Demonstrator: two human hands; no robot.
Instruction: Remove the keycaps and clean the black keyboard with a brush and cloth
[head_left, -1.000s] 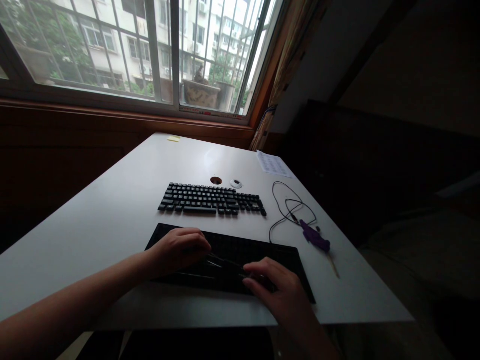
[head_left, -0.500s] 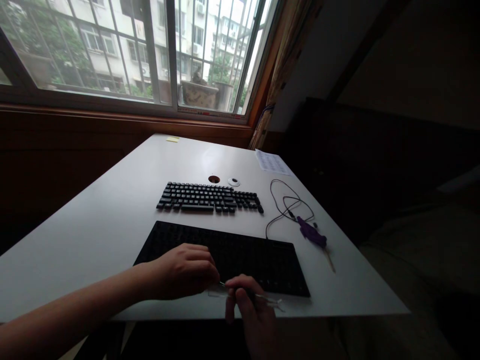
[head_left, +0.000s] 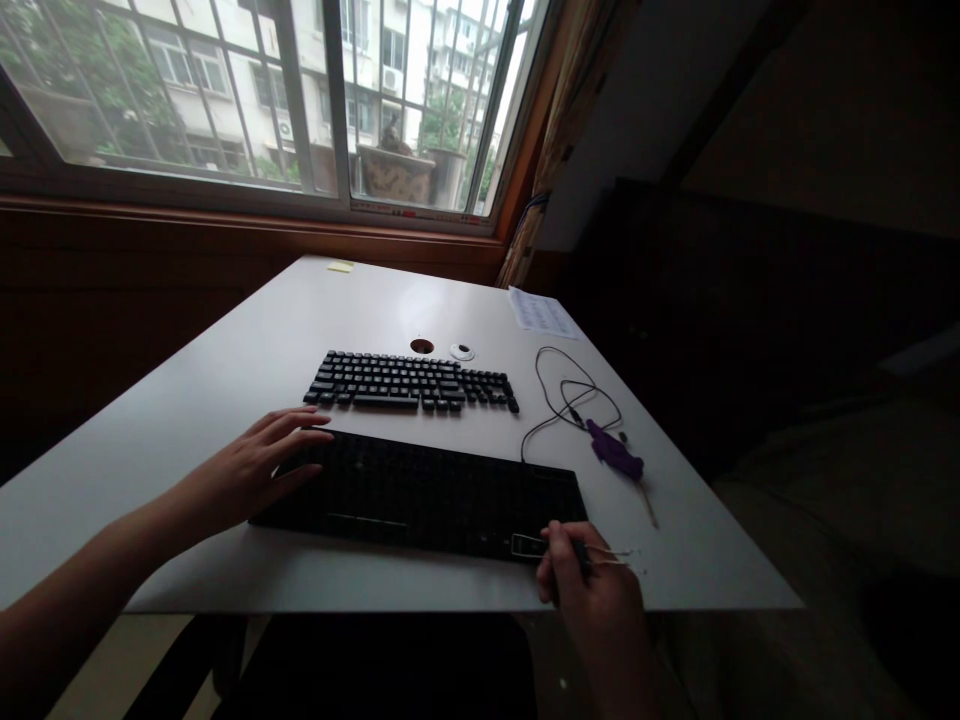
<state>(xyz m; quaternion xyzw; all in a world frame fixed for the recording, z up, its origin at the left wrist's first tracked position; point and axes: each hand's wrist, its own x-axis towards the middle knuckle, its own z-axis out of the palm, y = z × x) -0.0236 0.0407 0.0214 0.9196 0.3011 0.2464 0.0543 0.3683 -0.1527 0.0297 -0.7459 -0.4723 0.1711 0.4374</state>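
A black keyboard (head_left: pixel 442 490) with its keycaps off lies across the near part of the white desk. My left hand (head_left: pixel 262 465) is open over its left end, with the fingertips at the top left corner. Close to the lower right of the keyboard, my right hand (head_left: pixel 596 590) is closed around a wire keycap puller (head_left: pixel 527 545). The puller's square wire end points left over the keyboard's near edge, and two thin wire prongs stick out to the right. Behind the keyboard, the loose black keycaps (head_left: pixel 390 383) are set out in keyboard order.
A thin cable (head_left: pixel 559 415) runs from the keyboard and coils at the right. Beside it lies a purple object (head_left: pixel 615 452) with a thin tan stick. Farther back are a desk hole (head_left: pixel 421 346), its white cover (head_left: pixel 462 352), a printed sheet (head_left: pixel 541 312) and a yellow note (head_left: pixel 340 267).
My left hand has moved from the middle front to the keyboard's left end and opened. My right hand has moved right with the keycap puller. The keyboard has shifted left and is turned slightly.
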